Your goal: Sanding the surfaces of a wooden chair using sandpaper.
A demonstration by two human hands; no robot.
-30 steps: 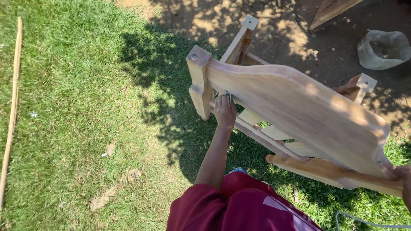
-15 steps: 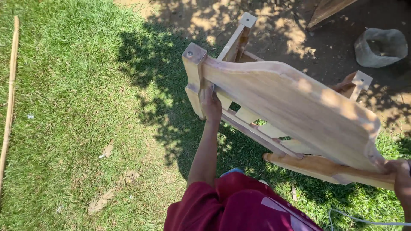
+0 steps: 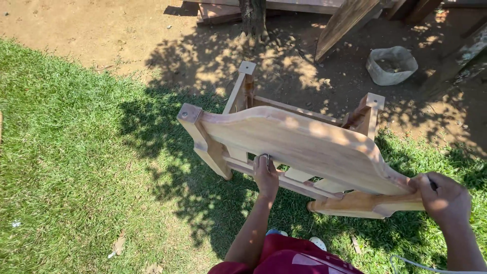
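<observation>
A bare wooden chair (image 3: 299, 139) is held off the grass, tipped over with its curved backrest panel facing me and two legs pointing away toward the dirt. My left hand (image 3: 265, 175) grips the lower edge of the backrest panel near its middle, fingers hooked over a rail. My right hand (image 3: 446, 198) is closed around the end of the wooden post at the chair's right side. My red clothing (image 3: 291, 259) shows at the bottom.
Green grass (image 3: 76, 167) covers the left and foreground; bare dirt (image 3: 101, 25) lies beyond. A tree trunk (image 3: 253, 15), leaning planks (image 3: 345, 23) and a grey tub (image 3: 391, 64) stand at the top. A white cord (image 3: 431, 269) lies at the bottom right.
The view has tilted up toward the dirt and the tree. My left hand has shifted from the chair's left post toward the middle of the backrest's lower edge. My right hand has come fully into view.
</observation>
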